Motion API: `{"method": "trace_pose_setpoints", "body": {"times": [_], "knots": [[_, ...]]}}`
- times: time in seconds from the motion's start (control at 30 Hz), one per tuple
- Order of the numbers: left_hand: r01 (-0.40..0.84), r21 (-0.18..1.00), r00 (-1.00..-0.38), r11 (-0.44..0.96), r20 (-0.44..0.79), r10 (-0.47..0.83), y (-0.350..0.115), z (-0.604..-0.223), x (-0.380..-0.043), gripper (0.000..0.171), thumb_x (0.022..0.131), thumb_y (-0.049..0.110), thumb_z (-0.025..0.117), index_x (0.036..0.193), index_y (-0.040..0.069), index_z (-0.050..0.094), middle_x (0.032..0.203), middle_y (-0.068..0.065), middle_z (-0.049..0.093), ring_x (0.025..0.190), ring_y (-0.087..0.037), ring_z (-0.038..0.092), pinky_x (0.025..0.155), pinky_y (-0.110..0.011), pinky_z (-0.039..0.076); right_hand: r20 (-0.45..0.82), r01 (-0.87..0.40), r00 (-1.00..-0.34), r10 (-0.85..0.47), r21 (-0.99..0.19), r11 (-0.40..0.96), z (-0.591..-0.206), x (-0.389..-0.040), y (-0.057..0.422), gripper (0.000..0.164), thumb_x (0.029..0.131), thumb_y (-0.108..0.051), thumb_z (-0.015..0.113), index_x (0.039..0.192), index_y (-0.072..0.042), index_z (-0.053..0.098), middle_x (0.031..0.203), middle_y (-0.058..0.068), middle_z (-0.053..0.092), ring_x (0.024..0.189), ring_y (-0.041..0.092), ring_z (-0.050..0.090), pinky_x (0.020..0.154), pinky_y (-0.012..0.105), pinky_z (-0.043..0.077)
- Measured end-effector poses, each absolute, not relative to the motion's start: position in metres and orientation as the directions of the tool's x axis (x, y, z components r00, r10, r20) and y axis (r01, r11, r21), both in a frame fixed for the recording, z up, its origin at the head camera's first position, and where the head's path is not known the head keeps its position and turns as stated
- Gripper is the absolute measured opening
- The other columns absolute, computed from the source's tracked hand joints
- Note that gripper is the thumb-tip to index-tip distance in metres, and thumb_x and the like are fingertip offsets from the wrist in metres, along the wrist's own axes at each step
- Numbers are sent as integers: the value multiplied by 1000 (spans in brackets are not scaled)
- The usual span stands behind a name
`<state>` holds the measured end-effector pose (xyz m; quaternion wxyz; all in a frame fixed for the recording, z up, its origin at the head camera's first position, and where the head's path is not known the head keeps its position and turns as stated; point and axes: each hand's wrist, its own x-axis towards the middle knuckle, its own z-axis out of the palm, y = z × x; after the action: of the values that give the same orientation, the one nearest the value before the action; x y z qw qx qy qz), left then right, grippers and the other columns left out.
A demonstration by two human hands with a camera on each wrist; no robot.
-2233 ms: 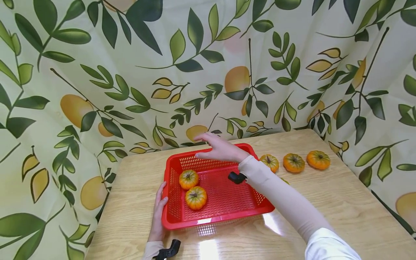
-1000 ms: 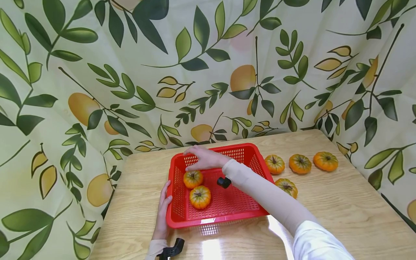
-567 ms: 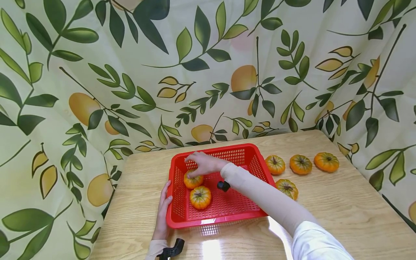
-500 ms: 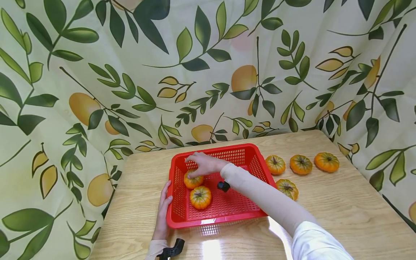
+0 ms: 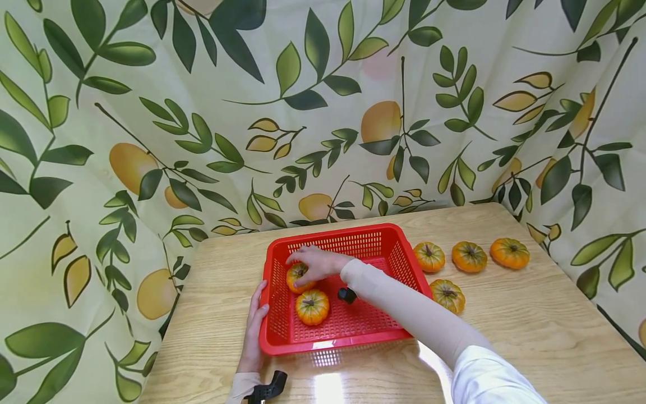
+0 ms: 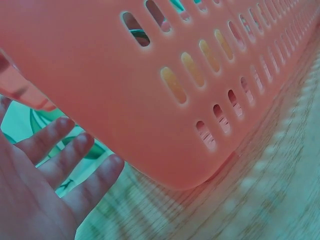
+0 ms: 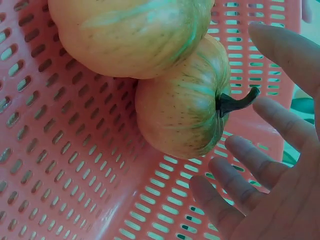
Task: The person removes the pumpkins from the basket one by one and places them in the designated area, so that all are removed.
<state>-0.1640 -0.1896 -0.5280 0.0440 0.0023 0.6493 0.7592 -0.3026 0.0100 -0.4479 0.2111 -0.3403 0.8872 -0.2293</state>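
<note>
"One at a time, left to right. Left hand (image 5: 252, 328)?"

"Lower middle of the head frame, against the basket's left side. Fingers straight, not wrapped round anything."

"Basket (image 5: 343, 340)?"

"Red, lower middle. Looks like thin plastic: light, slightly bendy, probably slides if bumped. Best held by the rim."

"Inside it?"

"Left end: back pumpkin (image 5: 296, 274), then front pumpkin (image 5: 312, 307), just beside each other."

"Right hand (image 5: 318, 265)?"

"Over the back pumpkin. Fingers spread wide, gripping nothing; can't tell if a fingertip touches."

"How would that pumpkin handle?"

"Guessing artificial, so light and stiff, unlikely to bruise. Weight's not something I can confirm. Skin seems smooth, maybe a bit slippery. Take it round the fat sides, thumb opposite fingers. Skip the stem (image 7: 239, 103), centre right in the right wrist view: thin, might snap."

"Rest?"

"Right side of the head frame, on the desk (image 5: 530, 325): row of three pumpkins (image 5: 469, 257), plus a lower pumpkin (image 5: 447, 296) beside the basket. Same shape, same side hold."
</note>
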Motion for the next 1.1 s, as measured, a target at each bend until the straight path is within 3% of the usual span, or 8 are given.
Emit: {"method": "trace_pose_setpoints", "body": {"times": [0.63, 0.9, 1.1], "knots": [[-71, 984, -995, -160, -60, 77, -189, -524, -162, 58, 105, 32, 38, 160, 36, 21, 169, -3, 18, 144, -36, 35, 103, -35, 51, -200, -526, -700, -685, -504, 685, -467, -298, 5, 60, 87, -41, 77, 142, -27, 56, 144, 6, 49, 127, 21, 47, 107, 42, 48], [-81, 979, -995, -186, -67, 79, -189, -525, -163, 58, 105, 30, 38, 160, 35, 20, 168, -5, 18, 144, -38, 34, 103, -37, 51, -208, -491, -710, -673, -540, 684, -471, -295, 4, 57, 86, -38, 79, 136, -25, 55, 137, 5, 49, 118, 17, 52, 104, 37, 50], [-79, 981, -995, -175, -68, 72, -190, -526, -163, 58, 105, 31, 38, 160, 35, 21, 168, -4, 19, 141, -31, 39, 102, -36, 52, -209, -502, -696, -687, -542, 674, -471, -295, 4, 55, 85, -38, 80, 131, -24, 55, 128, 3, 52, 111, 15, 56, 102, 34, 50]]}}
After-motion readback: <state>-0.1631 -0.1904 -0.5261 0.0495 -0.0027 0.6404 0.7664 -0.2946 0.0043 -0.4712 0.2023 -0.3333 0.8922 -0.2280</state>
